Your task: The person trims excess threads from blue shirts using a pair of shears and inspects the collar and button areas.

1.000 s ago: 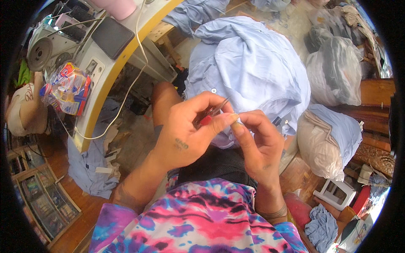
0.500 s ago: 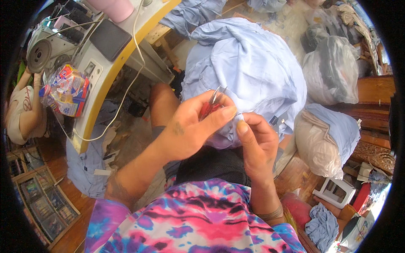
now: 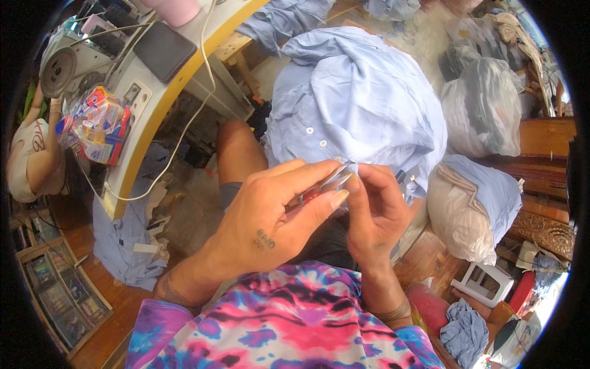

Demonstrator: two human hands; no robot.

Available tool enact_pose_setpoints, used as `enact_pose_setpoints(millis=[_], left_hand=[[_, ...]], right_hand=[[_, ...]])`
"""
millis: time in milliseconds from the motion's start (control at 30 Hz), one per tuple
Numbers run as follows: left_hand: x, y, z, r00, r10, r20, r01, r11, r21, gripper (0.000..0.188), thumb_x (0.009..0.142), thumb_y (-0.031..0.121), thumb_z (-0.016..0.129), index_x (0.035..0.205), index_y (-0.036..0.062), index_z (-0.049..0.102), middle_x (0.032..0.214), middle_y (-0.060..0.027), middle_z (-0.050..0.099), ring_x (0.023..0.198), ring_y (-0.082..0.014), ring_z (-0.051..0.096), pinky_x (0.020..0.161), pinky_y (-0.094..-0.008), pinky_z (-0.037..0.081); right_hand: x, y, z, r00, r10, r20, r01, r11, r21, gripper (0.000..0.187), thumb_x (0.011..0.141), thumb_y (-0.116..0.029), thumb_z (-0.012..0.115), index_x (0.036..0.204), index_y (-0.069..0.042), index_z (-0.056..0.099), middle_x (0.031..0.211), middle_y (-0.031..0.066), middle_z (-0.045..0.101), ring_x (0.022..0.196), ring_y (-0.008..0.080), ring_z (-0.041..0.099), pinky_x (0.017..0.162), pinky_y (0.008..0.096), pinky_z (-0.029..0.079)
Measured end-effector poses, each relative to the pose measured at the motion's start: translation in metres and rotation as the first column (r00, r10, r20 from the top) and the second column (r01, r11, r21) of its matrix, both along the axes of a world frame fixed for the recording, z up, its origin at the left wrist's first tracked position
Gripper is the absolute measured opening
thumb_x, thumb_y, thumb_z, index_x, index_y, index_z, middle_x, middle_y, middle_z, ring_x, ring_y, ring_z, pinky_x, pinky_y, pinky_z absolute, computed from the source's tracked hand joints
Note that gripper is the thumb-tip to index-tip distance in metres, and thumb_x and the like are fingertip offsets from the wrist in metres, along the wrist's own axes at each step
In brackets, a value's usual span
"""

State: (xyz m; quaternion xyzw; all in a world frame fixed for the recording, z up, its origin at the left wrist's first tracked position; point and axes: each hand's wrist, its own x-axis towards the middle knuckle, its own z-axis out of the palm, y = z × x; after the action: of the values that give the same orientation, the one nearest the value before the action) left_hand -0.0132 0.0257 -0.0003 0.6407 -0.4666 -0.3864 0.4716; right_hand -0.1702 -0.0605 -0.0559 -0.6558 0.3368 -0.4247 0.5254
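A light blue buttoned shirt (image 3: 369,98) lies over a bulky heap of cloth in front of my lap. My left hand (image 3: 267,215) is closed around a pair of small thread snips (image 3: 337,178), with a bit of red showing between the fingers. Their metal blades point right, up against a bit of the blue cloth. That edge is pinched between the thumb and fingers of my right hand (image 3: 378,212). Two white buttons (image 3: 323,144) show on the shirt just beyond my left hand. The exact spot where blades meet cloth is partly hidden by my fingertips.
On the left stands a sewing table (image 3: 144,117) with a phone-like dark slab (image 3: 165,51), a colourful plastic packet (image 3: 97,126) and a hanging white cable (image 3: 175,161). Wrapped bundles (image 3: 470,206), a clear bag (image 3: 482,107) and a white stool (image 3: 484,283) sit at right. Another person (image 3: 37,150) is far left.
My left hand has turned and come down nearer my body, swinging the snips from pointing up to pointing right at the pinched cloth. The shirt's buttons have come into sight.
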Motion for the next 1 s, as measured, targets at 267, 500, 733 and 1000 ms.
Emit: enact_pose_setpoints(millis=[267,500,733,1000], left_hand=[[0.0009,0.0016,-0.0070,0.999,0.031,-0.031,-0.033,0.998,-0.060,0.036,0.098,0.015,0.071,0.125,-0.0086,0.067,0.088,-0.0075,0.065,0.076,-0.0086,0.057,0.066,-0.0250,0.045],[0.0029,0.0009,-0.0075,0.999,0.046,-0.030,-0.047,0.997,-0.057,0.033,0.098,0.013,0.071,0.122,-0.0090,0.069,0.088,-0.0079,0.066,0.076,-0.0088,0.058,0.067,-0.0248,0.046],[0.0064,0.0005,-0.0088,0.998,0.046,-0.050,-0.049,0.997,-0.057,0.028,0.097,0.011,0.071,0.117,-0.0085,0.071,0.090,-0.0120,0.071,0.081,-0.0126,0.065,0.069,-0.0266,0.050],[0.0092,0.0019,-0.0079,0.996,0.068,-0.051,-0.068,0.998,-0.005,0.025,0.097,0.009,0.072,0.114,-0.0087,0.073,0.089,-0.0135,0.072,0.080,-0.0139,0.067,0.070,-0.0275,0.051]], right_hand=[[0.0044,0.0012,0.0006,0.999,-0.026,-0.021,0.022,0.989,-0.147,0.016,0.091,0.001,0.077,0.107,0.004,0.072,0.098,0.0120,0.071,0.083,0.0145,0.065,0.075,0.0260,0.052],[0.0063,-0.0013,-0.0001,0.999,-0.023,-0.034,0.014,0.970,-0.241,0.016,0.090,0.002,0.077,0.105,0.004,0.072,0.096,0.0135,0.072,0.080,0.0184,0.067,0.073,0.0283,0.053],[0.0068,-0.0042,0.0015,0.996,-0.034,-0.085,0.003,0.941,-0.337,0.018,0.086,0.003,0.078,0.103,0.002,0.073,0.095,0.0151,0.072,0.081,0.0230,0.070,0.073,0.0311,0.055],[0.0072,-0.0067,0.0050,0.981,-0.062,-0.183,-0.041,0.859,-0.510,0.023,0.082,0.007,0.079,0.104,0.001,0.075,0.095,0.0146,0.073,0.079,0.0262,0.069,0.071,0.0327,0.055]])
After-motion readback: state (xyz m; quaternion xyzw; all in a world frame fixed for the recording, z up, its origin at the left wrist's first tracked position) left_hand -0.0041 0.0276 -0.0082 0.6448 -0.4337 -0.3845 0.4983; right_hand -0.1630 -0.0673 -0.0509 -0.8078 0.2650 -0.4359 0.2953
